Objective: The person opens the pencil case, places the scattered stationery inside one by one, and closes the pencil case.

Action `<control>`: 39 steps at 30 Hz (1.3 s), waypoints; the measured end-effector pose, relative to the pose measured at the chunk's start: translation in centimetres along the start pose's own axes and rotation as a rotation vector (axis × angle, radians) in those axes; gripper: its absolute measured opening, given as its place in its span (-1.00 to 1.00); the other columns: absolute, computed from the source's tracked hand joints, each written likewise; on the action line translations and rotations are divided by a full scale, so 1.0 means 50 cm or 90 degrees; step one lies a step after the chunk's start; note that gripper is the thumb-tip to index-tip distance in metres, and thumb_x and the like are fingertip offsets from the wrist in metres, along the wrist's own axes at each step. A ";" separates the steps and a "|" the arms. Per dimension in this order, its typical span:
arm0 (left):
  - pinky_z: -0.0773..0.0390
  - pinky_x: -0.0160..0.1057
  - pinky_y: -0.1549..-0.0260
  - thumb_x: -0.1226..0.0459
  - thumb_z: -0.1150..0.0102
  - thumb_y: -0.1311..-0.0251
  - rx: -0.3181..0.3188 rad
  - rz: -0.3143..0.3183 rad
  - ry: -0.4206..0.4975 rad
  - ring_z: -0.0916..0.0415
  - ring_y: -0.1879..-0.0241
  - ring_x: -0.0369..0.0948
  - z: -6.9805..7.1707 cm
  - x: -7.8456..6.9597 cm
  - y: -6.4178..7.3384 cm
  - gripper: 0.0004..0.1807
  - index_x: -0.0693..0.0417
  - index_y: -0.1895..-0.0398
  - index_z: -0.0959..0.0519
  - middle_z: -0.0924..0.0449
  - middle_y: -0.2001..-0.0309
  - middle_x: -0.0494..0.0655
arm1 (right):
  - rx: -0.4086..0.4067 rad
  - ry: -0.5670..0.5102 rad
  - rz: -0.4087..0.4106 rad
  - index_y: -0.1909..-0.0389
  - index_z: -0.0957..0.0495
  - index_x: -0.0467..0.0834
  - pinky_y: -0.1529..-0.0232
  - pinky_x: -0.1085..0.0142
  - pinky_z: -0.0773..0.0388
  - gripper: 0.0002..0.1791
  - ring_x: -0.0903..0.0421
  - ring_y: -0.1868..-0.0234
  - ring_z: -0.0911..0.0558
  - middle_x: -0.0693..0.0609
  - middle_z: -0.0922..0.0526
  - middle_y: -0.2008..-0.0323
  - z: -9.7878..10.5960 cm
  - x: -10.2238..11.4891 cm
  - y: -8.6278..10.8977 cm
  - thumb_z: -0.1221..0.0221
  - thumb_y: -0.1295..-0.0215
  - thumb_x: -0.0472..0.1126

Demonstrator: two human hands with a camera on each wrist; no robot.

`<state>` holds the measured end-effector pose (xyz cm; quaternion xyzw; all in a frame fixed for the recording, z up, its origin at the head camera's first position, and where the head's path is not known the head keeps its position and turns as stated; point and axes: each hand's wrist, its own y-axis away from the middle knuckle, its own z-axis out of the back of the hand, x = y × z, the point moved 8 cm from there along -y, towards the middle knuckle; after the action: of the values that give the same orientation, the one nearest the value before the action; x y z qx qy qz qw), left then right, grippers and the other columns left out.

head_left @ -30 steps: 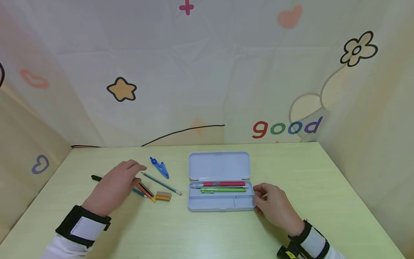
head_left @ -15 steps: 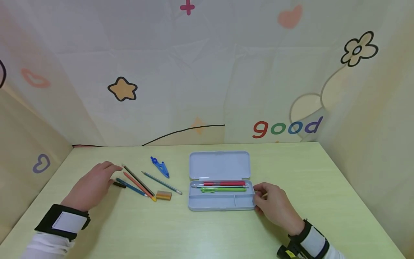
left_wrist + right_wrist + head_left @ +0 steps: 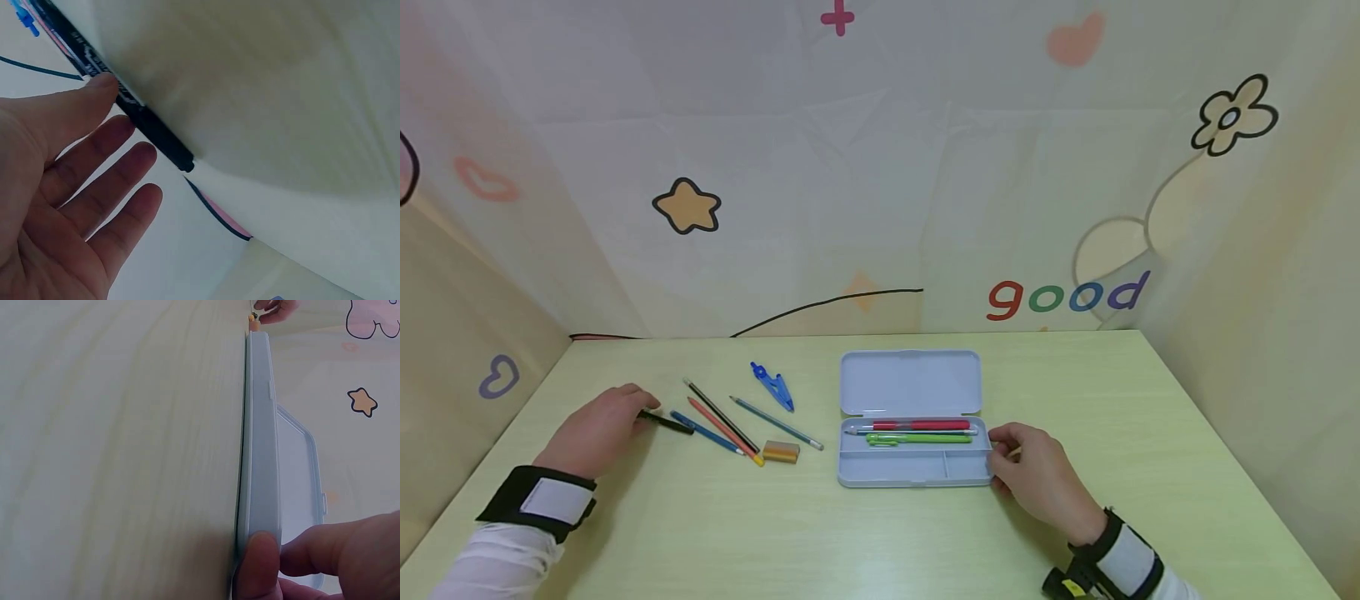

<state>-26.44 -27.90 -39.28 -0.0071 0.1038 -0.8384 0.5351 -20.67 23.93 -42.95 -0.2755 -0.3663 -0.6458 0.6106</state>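
Observation:
My left hand [image 3: 597, 431] is at the left of the table, its thumb and index finger pinching a black marker pen [image 3: 668, 423]. In the left wrist view the marker [image 3: 159, 134] lies between them, while the other fingers stay spread. With thumb and fingers my right hand [image 3: 1047, 482] grips the right end of a light-blue pencil case [image 3: 887, 473], whose lid is raised. A red pen [image 3: 922, 425] and a green pen [image 3: 919, 439] lie in the case's back compartment, along with a slim pen partly hidden between them.
Between hand and case lie a blue pen [image 3: 707, 433], an orange pencil [image 3: 715, 421], a black pencil [image 3: 718, 412] and a teal pencil [image 3: 777, 423]. Nearby are a blue compass [image 3: 772, 386] and a small tan-and-brown block [image 3: 781, 452]. A printed cloth [image 3: 820, 208] stands behind the table.
My left hand has moved left, off the pencils, and lower to the black marker, which it now pinches. The right hand and the case have stayed put.

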 end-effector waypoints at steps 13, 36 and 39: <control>-0.66 0.15 0.17 0.51 -0.47 -0.14 -0.002 -0.011 -0.005 -0.66 0.21 0.07 -0.014 0.016 0.001 -0.83 0.12 0.31 -0.71 -0.68 0.26 -0.04 | -0.006 0.006 -0.008 -0.15 -0.58 -0.39 0.46 0.34 -0.60 -0.67 0.08 0.46 -0.62 -0.08 -0.58 0.31 0.001 -0.003 -0.001 -0.16 -0.41 -0.40; -0.65 0.15 0.20 0.55 -0.38 -0.18 -0.015 -0.016 -0.024 -0.65 0.21 0.05 0.006 0.006 0.026 -0.78 0.07 0.26 -0.68 -0.68 0.22 -0.06 | -0.002 -0.001 -0.018 -0.16 -0.57 -0.40 0.46 0.33 -0.59 -0.68 0.07 0.46 -0.61 -0.09 -0.57 0.31 -0.001 -0.001 0.001 -0.16 -0.43 -0.41; -0.65 0.15 0.23 0.54 -0.40 -0.17 -0.025 -0.020 -0.027 -0.64 0.22 0.04 0.012 -0.002 0.026 -0.78 0.06 0.26 -0.68 -0.68 0.22 -0.06 | -0.002 -0.001 -0.020 -0.16 -0.57 -0.40 0.46 0.33 -0.60 -0.68 0.07 0.46 -0.61 -0.09 -0.56 0.30 -0.001 -0.002 0.001 -0.16 -0.44 -0.40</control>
<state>-25.19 -28.44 -38.92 -0.0369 0.1091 -0.8441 0.5237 -20.61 23.96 -43.04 -0.2710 -0.3702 -0.6554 0.5999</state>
